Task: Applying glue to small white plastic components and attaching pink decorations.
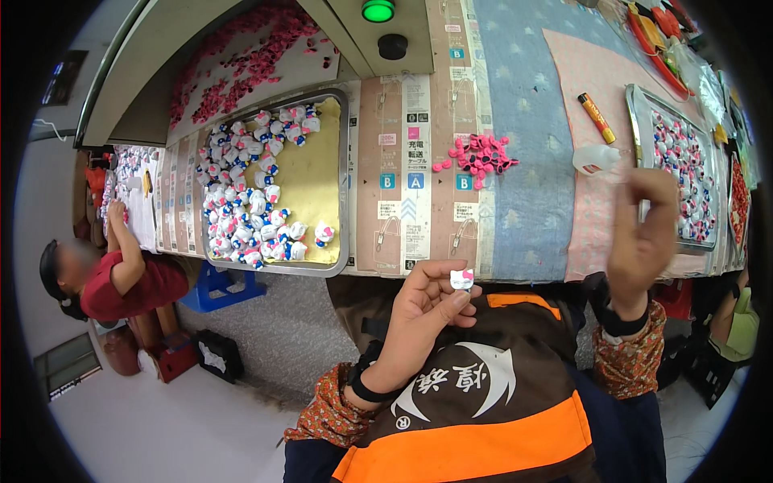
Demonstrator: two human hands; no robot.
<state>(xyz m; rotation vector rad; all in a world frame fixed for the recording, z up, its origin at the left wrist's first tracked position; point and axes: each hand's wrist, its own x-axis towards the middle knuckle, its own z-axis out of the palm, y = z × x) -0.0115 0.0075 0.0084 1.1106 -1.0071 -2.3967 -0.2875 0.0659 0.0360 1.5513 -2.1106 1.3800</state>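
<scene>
Above my lap at the table's front edge, my left hand (427, 302) pinches a small white cat-head figurine (461, 279) with a pink bow between thumb and fingers. Over the right part of the table, my right hand (644, 233) is smeared by motion. Its fingertips are near a small white plastic bottle (594, 158), and whether they touch it cannot be made out. A pile of small pink pieces (479, 157) lies on the table between the hands, farther back.
On the left, a metal tray (344, 185) carries many white-and-blue figurines. Another filled tray (634, 109) stands at right, beside a yellow-orange tube (596, 118). Behind is a metal housing (378, 48) with pink pieces under it. A person (113, 274) works at far left, near a blue stool (217, 290).
</scene>
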